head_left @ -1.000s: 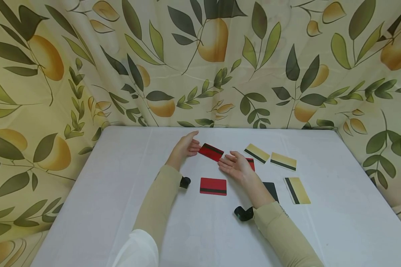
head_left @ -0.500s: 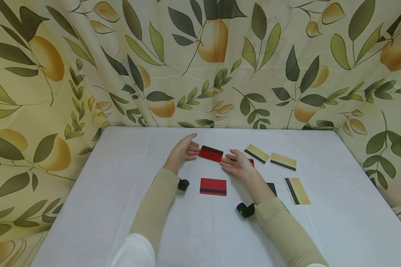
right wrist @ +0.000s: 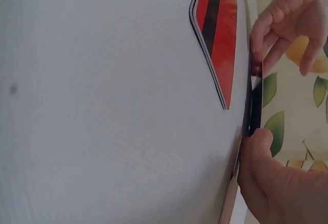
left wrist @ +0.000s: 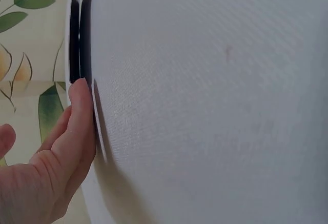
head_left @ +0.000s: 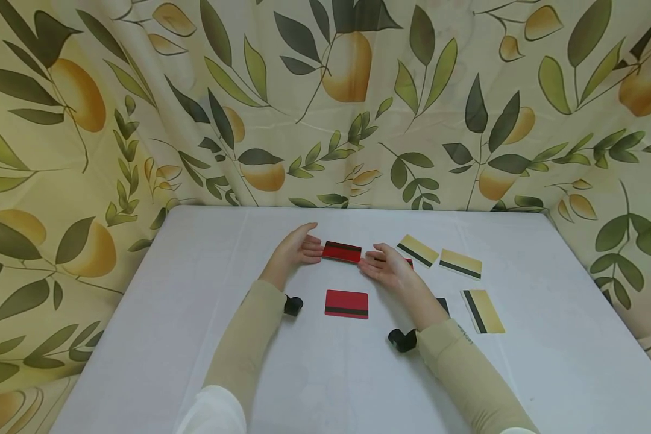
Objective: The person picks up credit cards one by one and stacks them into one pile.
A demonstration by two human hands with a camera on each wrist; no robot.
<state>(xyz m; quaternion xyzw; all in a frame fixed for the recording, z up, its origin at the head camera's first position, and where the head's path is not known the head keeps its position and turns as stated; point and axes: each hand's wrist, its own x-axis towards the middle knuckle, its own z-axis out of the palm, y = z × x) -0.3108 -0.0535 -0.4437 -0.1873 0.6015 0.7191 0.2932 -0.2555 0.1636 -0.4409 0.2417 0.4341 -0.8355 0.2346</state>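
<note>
- Red card (head_left: 342, 251): btwn both hands, fingertips touching its short ends, prob. to steady it w/o covering its face; lifted or not, can't tell.
- L hand (head_left: 295, 249), R hand (head_left: 387, 266): fingers nearly straight, neither curled round anything.
- 2nd red card (head_left: 346, 303): just nearside, limits room there.
- Yellow cards (head_left: 460, 263): to R, apart.
- Surface (head_left: 206, 265): far edge nr; more room L.

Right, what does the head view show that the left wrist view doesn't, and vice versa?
Only the head view: three yellow cards, part of a black card, the front red card, a partly hidden red card, sleeves.
Only the left wrist view: a dark side of the held red card, nearly edge-on.
Both: left hand, right hand (just fingertips in the wrist view), that card, white table, leafy curtain.
</note>
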